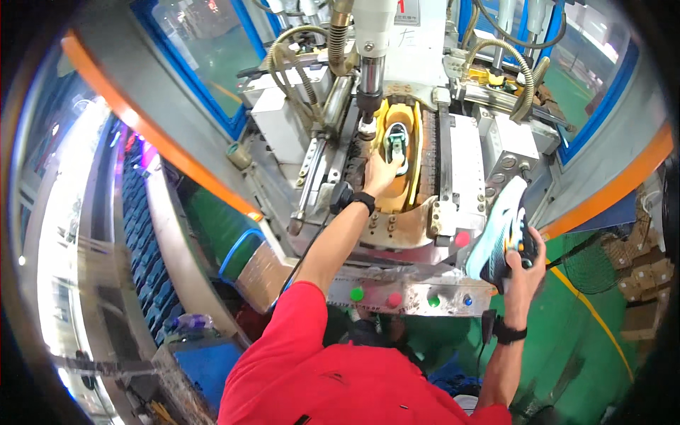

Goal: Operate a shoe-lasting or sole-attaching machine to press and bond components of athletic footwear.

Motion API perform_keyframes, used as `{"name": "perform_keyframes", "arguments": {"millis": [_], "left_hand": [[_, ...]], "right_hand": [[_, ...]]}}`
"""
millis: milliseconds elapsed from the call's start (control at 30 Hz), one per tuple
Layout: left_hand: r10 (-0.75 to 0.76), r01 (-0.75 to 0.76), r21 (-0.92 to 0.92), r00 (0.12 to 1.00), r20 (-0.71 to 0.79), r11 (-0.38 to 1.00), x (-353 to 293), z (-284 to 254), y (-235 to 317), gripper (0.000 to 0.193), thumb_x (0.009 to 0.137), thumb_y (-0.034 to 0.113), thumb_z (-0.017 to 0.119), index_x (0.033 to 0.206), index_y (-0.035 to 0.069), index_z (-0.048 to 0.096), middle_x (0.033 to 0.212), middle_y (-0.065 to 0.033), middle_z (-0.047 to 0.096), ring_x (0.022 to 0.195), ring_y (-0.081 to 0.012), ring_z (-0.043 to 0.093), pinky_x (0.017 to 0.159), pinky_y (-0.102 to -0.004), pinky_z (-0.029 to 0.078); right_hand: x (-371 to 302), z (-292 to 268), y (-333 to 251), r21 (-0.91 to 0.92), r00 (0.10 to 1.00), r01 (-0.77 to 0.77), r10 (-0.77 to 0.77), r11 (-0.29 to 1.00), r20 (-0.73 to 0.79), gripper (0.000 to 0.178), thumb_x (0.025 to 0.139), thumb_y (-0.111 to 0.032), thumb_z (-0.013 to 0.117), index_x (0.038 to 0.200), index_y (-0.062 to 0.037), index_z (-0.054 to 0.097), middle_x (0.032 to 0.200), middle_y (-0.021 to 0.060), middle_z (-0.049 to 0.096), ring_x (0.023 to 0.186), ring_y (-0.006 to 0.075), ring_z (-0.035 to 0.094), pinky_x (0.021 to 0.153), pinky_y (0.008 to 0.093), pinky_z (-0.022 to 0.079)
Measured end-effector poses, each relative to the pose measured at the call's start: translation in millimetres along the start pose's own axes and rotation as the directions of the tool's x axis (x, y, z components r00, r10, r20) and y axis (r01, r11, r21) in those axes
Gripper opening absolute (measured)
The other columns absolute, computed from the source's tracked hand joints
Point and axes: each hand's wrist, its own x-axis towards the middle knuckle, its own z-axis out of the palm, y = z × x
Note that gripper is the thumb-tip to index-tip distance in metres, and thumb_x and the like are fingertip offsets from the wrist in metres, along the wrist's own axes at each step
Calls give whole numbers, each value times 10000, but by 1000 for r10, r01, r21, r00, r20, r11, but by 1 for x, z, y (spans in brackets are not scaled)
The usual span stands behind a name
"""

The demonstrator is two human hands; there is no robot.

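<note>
My left hand (383, 174) reaches into the press, its fingers closed at the near end of a shoe (397, 134) with a pale rim and a dark green inside. That shoe sits toe away from me in a yellow mould (415, 152), between rows of brown pads. Out to the right, clear of the machine, my right hand (525, 268) grips a second shoe (500, 225), light blue and white with black and orange parts. It is held tilted on its side, its pale end pointing up. My palm hides part of it.
Above the mould hangs a metal press cylinder (370, 74). A front panel (411, 292) carries green, red and blue buttons. Orange-edged guards flank the machine, and a conveyor belt (138, 234) runs at left. Cardboard boxes (648, 273) are stacked at far right, on a green floor.
</note>
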Motion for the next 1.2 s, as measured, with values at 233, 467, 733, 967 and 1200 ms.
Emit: {"name": "perform_keyframes", "arguments": {"millis": [233,467,733,967,1200], "left_hand": [[-99,96,136,995,12,986,80,62,-17,582,749,192,669,1207,-87,441,1155,-316,585,1091,-429,578,935,-475,472],[-218,545,-748,838,501,379,26,-15,-20,203,797,77,691,943,-52,633,912,-140,684,837,-245,676,752,-372,553],[-222,540,-750,841,493,381,-179,-217,-30,438,838,39,654,1236,-67,504,1091,-109,625,947,-176,632,862,-320,519],[-477,271,-892,876,73,361,-308,-296,-58,454,827,10,643,1248,-75,496,1120,-127,634,1005,-211,644,927,-349,503],[-727,268,-846,661,-187,461,-405,-272,-80,350,860,42,602,1192,-56,556,1106,-101,632,959,-205,638,849,-310,503]], "right_hand": [[45,14,6,-271,996,-12,-14,963,-91,526,729,-78,652,1230,32,532,1059,84,601,920,144,570,832,270,468],[193,100,13,-626,955,1,186,780,232,570,673,-206,723,1152,59,561,920,166,651,785,213,619,741,312,495],[225,323,88,-785,821,194,341,589,458,594,617,-273,774,1057,90,605,1028,238,675,981,349,665,820,379,533],[167,380,153,-815,944,200,117,544,310,431,836,-168,562,1195,13,408,1025,289,656,990,407,649,852,476,514],[4,304,46,-235,538,675,-249,699,805,387,806,-64,579,1185,1,529,1001,247,625,869,409,624,728,488,503]]}}
